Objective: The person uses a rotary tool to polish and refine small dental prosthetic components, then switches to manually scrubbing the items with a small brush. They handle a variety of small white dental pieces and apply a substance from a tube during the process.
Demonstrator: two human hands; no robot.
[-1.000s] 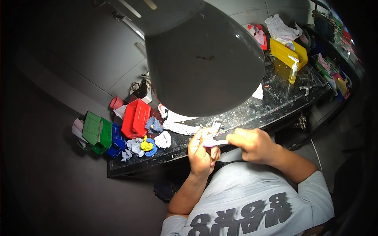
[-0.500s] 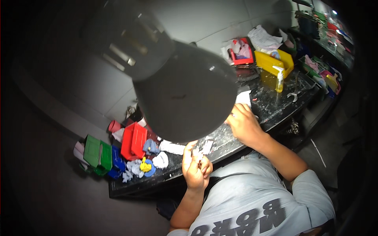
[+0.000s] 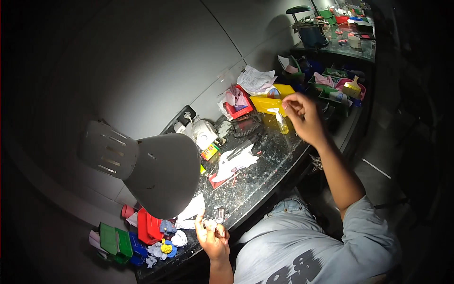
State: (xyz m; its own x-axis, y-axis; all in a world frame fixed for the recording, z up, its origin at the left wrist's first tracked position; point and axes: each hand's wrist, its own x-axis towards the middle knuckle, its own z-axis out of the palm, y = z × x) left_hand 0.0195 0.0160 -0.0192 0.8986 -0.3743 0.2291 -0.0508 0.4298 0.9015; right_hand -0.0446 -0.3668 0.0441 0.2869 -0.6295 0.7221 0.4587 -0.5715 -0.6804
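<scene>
My left hand point(image 3: 213, 240) is over the near edge of the black workbench point(image 3: 272, 163), its fingers curled round a small whitish piece point(image 3: 209, 224) too small to identify. Beside those fingers lies a small clear, shiny item point(image 3: 220, 215). My right hand point(image 3: 306, 118) is raised at the right, fingers bent and a gap between thumb and fingertips; nothing shows in it. Just left of it stands a pump bottle point(image 3: 283, 125) with yellow liquid and a white nozzle. Behind both is a yellow bin point(image 3: 265, 103).
A grey lamp shade point(image 3: 165, 170) hides part of the bench. White crumpled paper point(image 3: 235, 163) lies mid-bench. A red bin point(image 3: 242, 111) holds cloth at the back. Red, green and blue bins point(image 3: 124, 246) and crumpled cloths point(image 3: 178, 239) crowd the left end.
My right hand has moved right and away from me, from the bench middle to beside the pump bottle. The view has swung right, uncovering more bench. My left hand still grips the whitish piece.
</scene>
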